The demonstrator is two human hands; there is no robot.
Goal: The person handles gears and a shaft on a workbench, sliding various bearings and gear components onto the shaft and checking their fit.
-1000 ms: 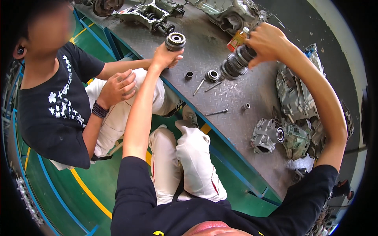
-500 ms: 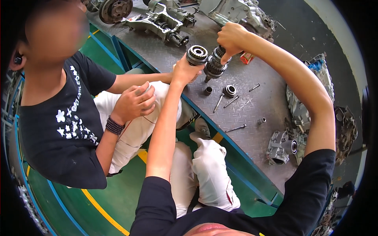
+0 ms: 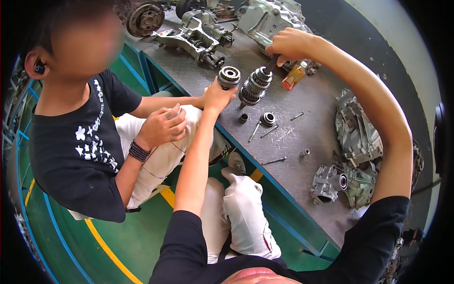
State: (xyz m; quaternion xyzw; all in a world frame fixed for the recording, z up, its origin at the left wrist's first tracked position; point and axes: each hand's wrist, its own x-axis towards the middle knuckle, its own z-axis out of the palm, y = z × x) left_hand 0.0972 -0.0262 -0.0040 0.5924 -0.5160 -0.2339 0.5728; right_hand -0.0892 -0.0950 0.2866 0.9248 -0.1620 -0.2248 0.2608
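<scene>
Movement: over the last second the shaft [image 3: 254, 88] has swung across the bench [image 3: 293, 135] to just beside the hub [image 3: 229, 77], leaving the bottle [image 3: 294, 75] in clear view.
Bench: counting hours from the shaft, a collar [image 3: 243, 118] stands near 7 o'clock, a ring gear [image 3: 268, 119] at 5, loose bolts [image 3: 274, 161] between 4 and 6, a socket [image 3: 304, 153] and, farther out, a small casing [image 3: 324, 183] at 5; larger casings [image 3: 357, 130] lie at 4 and near 12, a drum [image 3: 141, 20] at 10.
In the way: a co-worker [image 3: 75, 156] at 8 o'clock, one forearm reaching behind the left hand [image 3: 218, 97], its end hidden.
Shaft: dark grey, stacked with toothed gears, tilted, upper end toward 1 o'clock; I cannot tell whether its lower tip touches the bench.
Hub: toothed, round hole facing up, at 10 o'clock.
Hands: apart; the right hand [image 3: 294, 45] is clamped on the shaft's upper end, the left wrapped around the hub.
Housing [image 3: 178, 39]: open, at 10 o'clock beyond the hub, gears inside.
Bottle: near 2 o'clock, capped, orange-yellow and red.
</scene>
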